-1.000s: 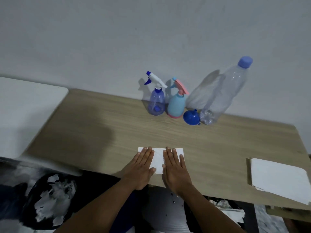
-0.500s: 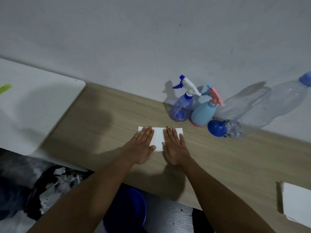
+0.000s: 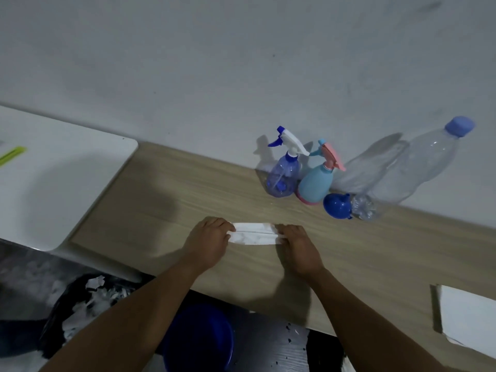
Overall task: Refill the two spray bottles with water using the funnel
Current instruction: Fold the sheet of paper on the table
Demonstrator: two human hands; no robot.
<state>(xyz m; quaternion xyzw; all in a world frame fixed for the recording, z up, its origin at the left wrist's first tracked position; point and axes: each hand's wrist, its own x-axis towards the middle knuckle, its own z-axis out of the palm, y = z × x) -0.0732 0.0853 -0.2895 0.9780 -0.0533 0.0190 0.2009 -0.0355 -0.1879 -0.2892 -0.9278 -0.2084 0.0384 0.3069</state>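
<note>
Left hand (image 3: pixel 208 241) & right hand (image 3: pixel 299 247) pinch folded paper (image 3: pixel 253 233) ends.

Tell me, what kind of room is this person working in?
Probably a plain home or utility corner, hard to say for sure: a light wood-grain table against a bare grey wall, a black bin of torn white paper on the floor, and a blue plastic bucket under the table.

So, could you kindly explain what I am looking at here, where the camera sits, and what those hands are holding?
There is no robot: a person wears one wide-angle camera on the head, looking down at a light wooden table. The left hand and right hand pinch the ends of a folded white paper towel. By the wall stand a translucent blue spray bottle, a light blue spray bottle with pink trigger, a small blue funnel and a large clear plastic water bottle.
</note>
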